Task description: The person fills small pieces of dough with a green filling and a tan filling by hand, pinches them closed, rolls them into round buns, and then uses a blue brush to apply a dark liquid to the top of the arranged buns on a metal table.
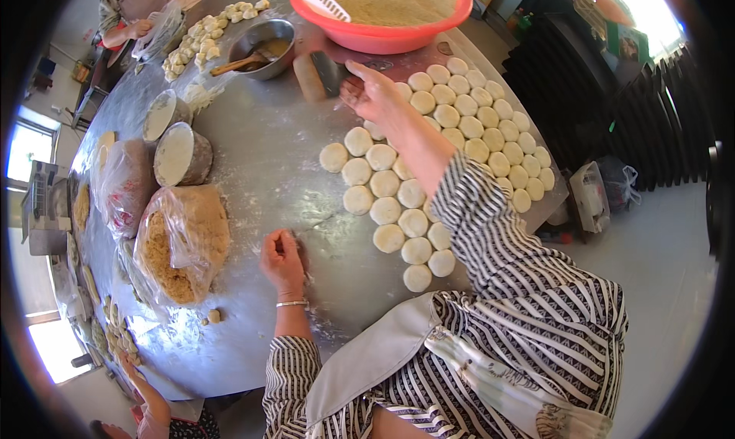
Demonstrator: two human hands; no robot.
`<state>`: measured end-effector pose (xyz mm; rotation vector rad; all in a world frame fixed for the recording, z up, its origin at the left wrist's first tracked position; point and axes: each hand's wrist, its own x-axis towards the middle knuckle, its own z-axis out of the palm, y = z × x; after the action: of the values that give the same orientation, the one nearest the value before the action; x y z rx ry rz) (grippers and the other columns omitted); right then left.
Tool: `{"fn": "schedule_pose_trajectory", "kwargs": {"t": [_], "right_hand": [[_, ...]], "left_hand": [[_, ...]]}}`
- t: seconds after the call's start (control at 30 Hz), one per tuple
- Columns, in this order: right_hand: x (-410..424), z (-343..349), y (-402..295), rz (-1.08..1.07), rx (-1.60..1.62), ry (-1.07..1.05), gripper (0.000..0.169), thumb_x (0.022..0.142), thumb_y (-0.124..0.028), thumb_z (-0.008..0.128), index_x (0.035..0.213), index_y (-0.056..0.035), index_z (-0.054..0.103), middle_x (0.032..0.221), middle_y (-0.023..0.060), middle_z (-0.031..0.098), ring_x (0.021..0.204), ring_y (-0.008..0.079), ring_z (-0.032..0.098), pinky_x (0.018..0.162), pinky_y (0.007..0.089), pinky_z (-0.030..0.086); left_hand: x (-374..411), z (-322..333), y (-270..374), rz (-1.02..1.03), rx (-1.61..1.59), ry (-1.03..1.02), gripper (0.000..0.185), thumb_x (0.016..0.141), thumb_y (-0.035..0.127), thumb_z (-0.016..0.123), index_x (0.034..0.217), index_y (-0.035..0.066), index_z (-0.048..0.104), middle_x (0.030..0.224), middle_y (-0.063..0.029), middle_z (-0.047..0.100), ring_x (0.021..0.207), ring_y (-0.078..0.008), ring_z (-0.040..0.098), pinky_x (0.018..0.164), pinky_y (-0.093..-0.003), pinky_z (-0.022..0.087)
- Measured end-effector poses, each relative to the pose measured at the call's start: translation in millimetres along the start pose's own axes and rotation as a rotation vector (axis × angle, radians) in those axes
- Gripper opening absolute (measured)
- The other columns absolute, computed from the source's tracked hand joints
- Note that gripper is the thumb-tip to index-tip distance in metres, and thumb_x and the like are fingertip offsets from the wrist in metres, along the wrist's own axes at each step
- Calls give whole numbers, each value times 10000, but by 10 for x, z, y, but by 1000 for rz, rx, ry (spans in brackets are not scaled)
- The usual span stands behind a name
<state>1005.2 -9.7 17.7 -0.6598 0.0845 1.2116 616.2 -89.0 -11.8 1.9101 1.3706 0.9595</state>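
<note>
My right hand (370, 94) reaches across the steel table, its thumb and fingertips at the dark blade of a dough scraper (313, 76) with a wooden handle. The scraper is blurred, and I cannot tell whether the fingers grip it. Beneath and around my right forearm lie rows of flat round dough pieces (385, 184), partly hidden by the arm and sleeve. My left hand (281, 264), loosely curled with nothing visible in it, is low over the steel tabletop (258, 169). To its left stands a plastic bag of brown crumbly filling (172, 278).
A red basin (379, 40) of tan filling holds a white slotted tool (322, 0). Nearby are a metal bowl (275, 66) with a brush, dough lumps (195, 40) and two flour bowls (178, 155). Other people's hands (138, 29) work at the far and left edges.
</note>
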Motion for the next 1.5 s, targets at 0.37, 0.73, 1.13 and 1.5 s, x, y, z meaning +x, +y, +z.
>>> {"fn": "schedule_pose_trajectory", "kwargs": {"t": [0.37, 0.73, 1.13, 1.5], "right_hand": [[-540, -1253, -2224, -548, -1561, 455, 245, 870, -218, 789, 1017, -26, 751, 879, 75, 766, 759, 190, 742, 681, 328, 598], [-188, -1119, -1677, -1241, -2398, 195, 213, 899, -189, 654, 1077, -74, 676, 940, 117, 719, 929, 316, 714, 770, 461, 587], [73, -1263, -1860, -916, -1600, 569, 346, 866, -342, 706, 1042, -46, 678, 920, 191, 734, 868, 378, 718, 777, 487, 558], [-900, -870, -1176, -1048, -1999, 63, 183, 939, -160, 656, 1102, -84, 687, 982, 138, 719, 895, 347, 705, 800, 452, 570]], "left_hand": [[-14, 41, 50, -49, -171, -6, 126, 1008, 146, 670, 1009, 23, 695, 820, 31, 628, 711, -48, 534, 644, -221, 463], [8, 84, -5, -61, -205, -5, 160, 1013, 191, 678, 1011, 32, 691, 791, 33, 638, 697, -35, 535, 625, -202, 446], [-13, 11, 39, -37, 53, 15, 191, 1018, 208, 664, 983, 21, 683, 772, 1, 648, 691, -75, 563, 647, -253, 480], [-13, -10, -20, -40, 41, 23, 185, 1012, 208, 669, 968, 29, 682, 781, 3, 647, 695, -78, 561, 655, -263, 486]]}}
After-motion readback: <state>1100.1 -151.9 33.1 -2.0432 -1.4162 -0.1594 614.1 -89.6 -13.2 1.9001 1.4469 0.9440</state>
